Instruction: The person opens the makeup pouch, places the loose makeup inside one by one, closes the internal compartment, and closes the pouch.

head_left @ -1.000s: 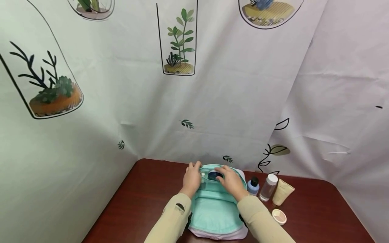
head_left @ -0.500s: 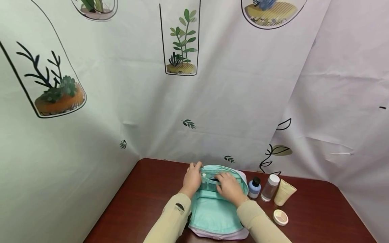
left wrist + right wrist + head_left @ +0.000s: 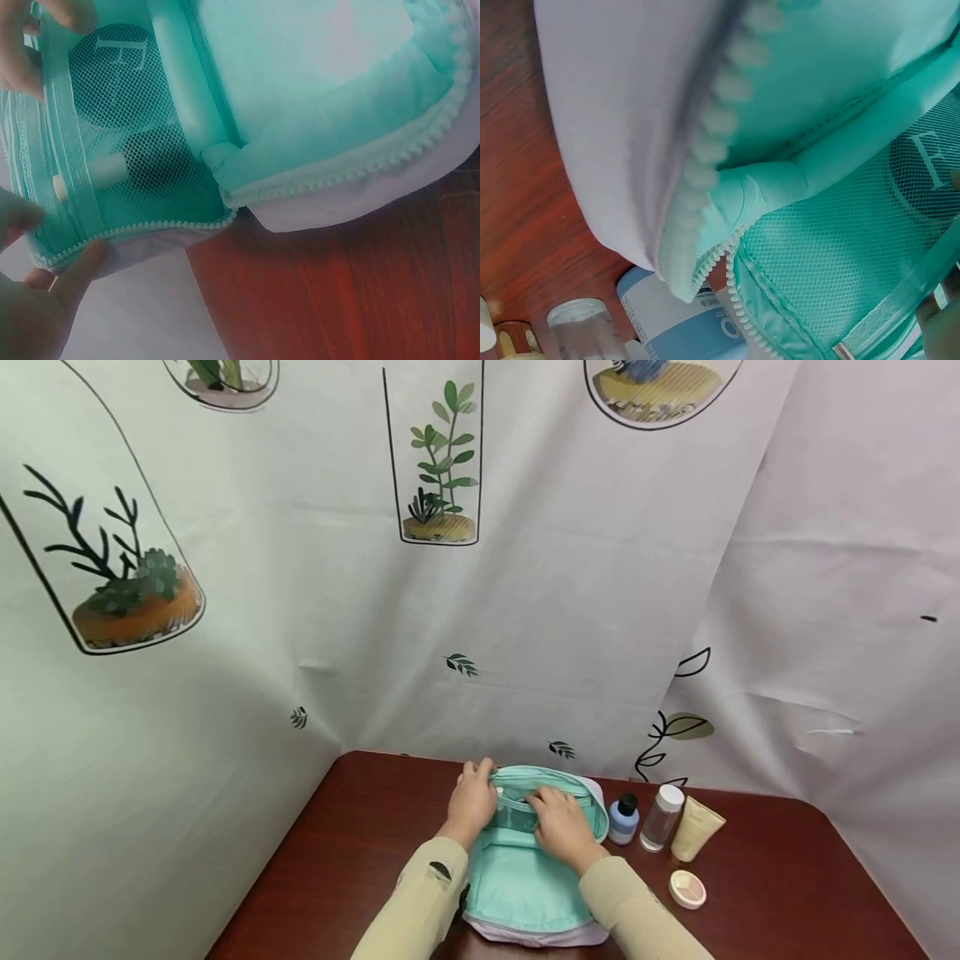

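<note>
A pale lilac toiletry bag (image 3: 531,893) with a mint lining lies unzipped, its lid raised at the back. My left hand (image 3: 472,802) pinches the lid's left zip edge between thumb and fingers. Over the lid's mesh pocket (image 3: 817,259) is my right hand (image 3: 562,822), its thumb before the pocket's top band and its fingers curled behind it. A flat dark round case (image 3: 116,79) with a pale letter F sits behind the mesh, below those fingers. Beside it in the pocket lies a slim white item with a dark end (image 3: 157,159).
Right of the bag stand a blue bottle with a black cap (image 3: 623,822), a clear bottle with a white cap (image 3: 662,818) and a cream tube (image 3: 696,831). A small round compact (image 3: 687,890) lies nearer on the brown table (image 3: 780,877). A printed cloth hangs behind.
The dark round case has gone down into the mesh pocket with my right hand, which has moved lower over the pocket's edge. My left hand keeps its hold on the lid's edge.
</note>
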A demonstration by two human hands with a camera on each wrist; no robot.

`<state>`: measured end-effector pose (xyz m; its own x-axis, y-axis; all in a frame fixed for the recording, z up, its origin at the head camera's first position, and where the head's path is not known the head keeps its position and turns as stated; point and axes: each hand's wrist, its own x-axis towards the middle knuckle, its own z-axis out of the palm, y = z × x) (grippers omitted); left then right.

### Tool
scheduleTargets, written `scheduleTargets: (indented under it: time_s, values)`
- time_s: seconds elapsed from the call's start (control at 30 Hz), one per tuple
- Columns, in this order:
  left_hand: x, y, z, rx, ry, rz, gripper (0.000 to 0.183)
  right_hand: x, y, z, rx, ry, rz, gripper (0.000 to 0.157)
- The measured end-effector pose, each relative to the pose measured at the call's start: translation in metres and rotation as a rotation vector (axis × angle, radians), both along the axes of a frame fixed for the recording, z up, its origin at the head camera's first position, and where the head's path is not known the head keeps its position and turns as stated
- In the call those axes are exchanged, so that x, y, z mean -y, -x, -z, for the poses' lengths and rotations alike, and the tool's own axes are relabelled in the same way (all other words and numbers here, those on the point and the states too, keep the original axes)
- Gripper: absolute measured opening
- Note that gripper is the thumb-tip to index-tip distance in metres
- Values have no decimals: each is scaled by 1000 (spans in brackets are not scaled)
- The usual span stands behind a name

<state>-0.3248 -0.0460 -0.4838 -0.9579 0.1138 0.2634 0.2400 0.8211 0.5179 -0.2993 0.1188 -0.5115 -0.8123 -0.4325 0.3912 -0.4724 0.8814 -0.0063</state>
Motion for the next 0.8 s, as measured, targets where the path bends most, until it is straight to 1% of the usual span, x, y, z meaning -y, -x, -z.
scheduleTargets:
  time_s: [0.07, 0.13, 0.23, 0.27, 0.33, 0.4, 0.5, 0.53, 0.6, 0.63, 0.7, 0.8]
  values:
    - [-2, 1, 1, -5, 4, -11, 19, -4, -2, -2, -2, 22, -12, 37]
    - [-3, 2, 1, -7, -5, -16, 21, -10, -6, -3, -29, 90, -27, 35]
    - [-4, 2, 3, -16, -14, -19, 22, -28, -16, -5, -104, 231, -23, 19]
    - [-4, 2, 3, -22, -15, -19, 22, -36, -20, -4, -123, 270, -6, 14]
    - [-5, 2, 5, -35, -14, -20, 22, -55, -30, -3, -118, 324, 63, 15]
    - [-5, 3, 6, -38, -12, -16, 23, -76, -41, -1, -34, 344, 167, 17]
    - [-3, 3, 4, -29, -21, -14, 23, -109, -56, 7, 159, 332, 340, 13]
    - [-2, 2, 3, -23, -25, -10, 24, -119, -60, 10, 205, 322, 385, 11]
    - [-2, 1, 1, -15, -37, 0, 24, -138, -68, 18, 290, 307, 465, 13]
    - [-1, 1, 0, -7, -39, 2, 23, -147, -72, 23, 317, 300, 497, 16]
    - [-1, 0, 0, 2, -42, 13, 23, -161, -79, 30, 333, 288, 549, 23]
    - [-1, -1, 0, 12, -48, 21, 23, -176, -88, 35, 351, 303, 619, 39]
